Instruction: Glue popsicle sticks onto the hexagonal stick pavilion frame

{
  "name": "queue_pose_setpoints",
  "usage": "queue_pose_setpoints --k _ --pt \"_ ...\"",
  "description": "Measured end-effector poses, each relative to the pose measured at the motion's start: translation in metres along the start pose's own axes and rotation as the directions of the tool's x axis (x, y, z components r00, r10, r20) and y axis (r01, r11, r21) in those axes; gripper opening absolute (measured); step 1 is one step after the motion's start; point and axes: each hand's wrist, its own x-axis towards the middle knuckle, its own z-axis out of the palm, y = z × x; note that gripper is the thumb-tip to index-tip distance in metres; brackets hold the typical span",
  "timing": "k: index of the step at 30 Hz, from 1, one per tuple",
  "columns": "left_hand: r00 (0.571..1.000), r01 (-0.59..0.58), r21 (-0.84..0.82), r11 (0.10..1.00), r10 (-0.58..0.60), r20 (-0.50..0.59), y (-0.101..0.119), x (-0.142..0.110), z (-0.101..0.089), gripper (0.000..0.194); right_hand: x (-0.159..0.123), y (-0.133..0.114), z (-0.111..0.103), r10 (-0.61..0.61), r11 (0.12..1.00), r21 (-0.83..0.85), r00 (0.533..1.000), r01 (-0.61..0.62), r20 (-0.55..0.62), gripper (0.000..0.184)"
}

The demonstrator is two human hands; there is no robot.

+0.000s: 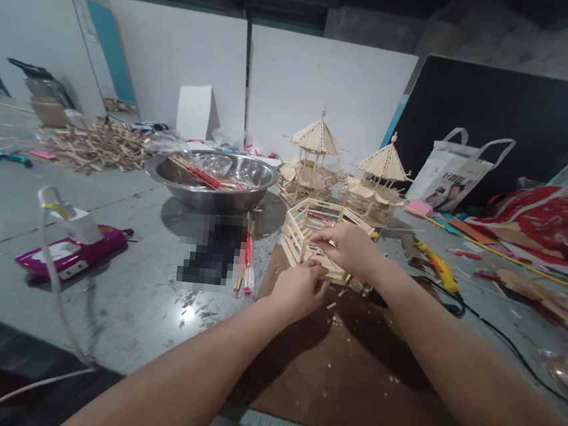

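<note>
A many-sided open frame [293, 224] built of thin pale wooden sticks stands on a brown board [308, 376]. My left hand [301, 287] has its fingers curled over the near lower edge of this frame, holding it. Over the frame's middle reaches my right hand [348, 247], its fingertips drawn together beside an upright stick post. What those right fingertips hold, if anything, is too small to make out. Behind the frame stand two pagoda models of wooden sticks, a taller one [315, 142] and a shorter one [383, 166].
To the left are a steel basin [205, 195] with packets of sticks, a stick pile [99, 145] and a purple power strip [74, 253]. Red-tipped sticks [248, 256] lie by the board. A yellow-handled tool [440, 265] with a black cord lies right, before a white bag [443, 171].
</note>
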Motion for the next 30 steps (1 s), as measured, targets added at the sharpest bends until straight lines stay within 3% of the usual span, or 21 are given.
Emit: queue_pose_setpoints --k 18,30 --pt "1.0 0.006 0.034 0.999 -0.007 0.011 0.001 -0.001 -0.002 0.025 0.001 -0.009 -0.006 0.021 0.984 -0.179 0.997 -0.008 0.068 0.026" --pt "1.0 -0.001 0.01 1.0 0.001 0.008 0.002 -0.001 -0.003 0.026 0.003 -0.011 -0.006 0.049 0.99 -0.133 0.997 -0.041 0.062 0.026"
